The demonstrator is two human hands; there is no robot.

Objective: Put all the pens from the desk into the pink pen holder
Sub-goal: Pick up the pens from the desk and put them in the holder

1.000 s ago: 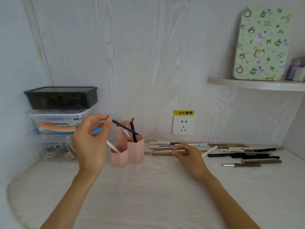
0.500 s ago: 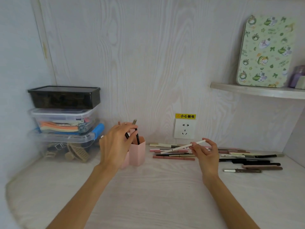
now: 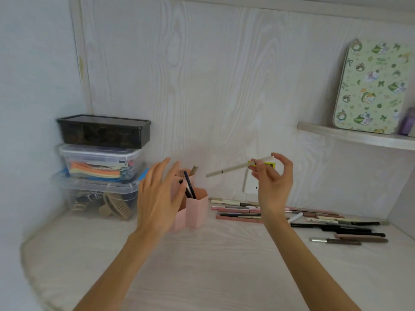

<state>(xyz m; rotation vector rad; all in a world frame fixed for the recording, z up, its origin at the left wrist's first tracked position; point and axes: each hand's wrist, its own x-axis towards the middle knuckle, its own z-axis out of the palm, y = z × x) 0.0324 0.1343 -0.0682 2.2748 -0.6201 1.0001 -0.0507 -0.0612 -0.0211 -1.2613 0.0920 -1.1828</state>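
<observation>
The pink plastic pen holder (image 3: 197, 208), a cluster of hexagonal tubes already carrying a few dark pens, stands on the white wood-grain bench (image 3: 202, 265) just behind the left hand (image 3: 157, 198), whose fingers are spread apart and empty, partly covering the holder's left side. Up and to the right of it, the right hand (image 3: 272, 182) pinches one end of a slim cream-white pen (image 3: 233, 168) between thumb and fingertips, the free end pointing toward the holder and hanging in the air short of it. Below and to the right of that hand, many loose pens (image 3: 292, 218) lie in rows on the bench. To seat this pen well, I judge it best to tip the free end downward over an open tube, steady the holder with the left hand, and release only once the tip is inside the rim.
</observation>
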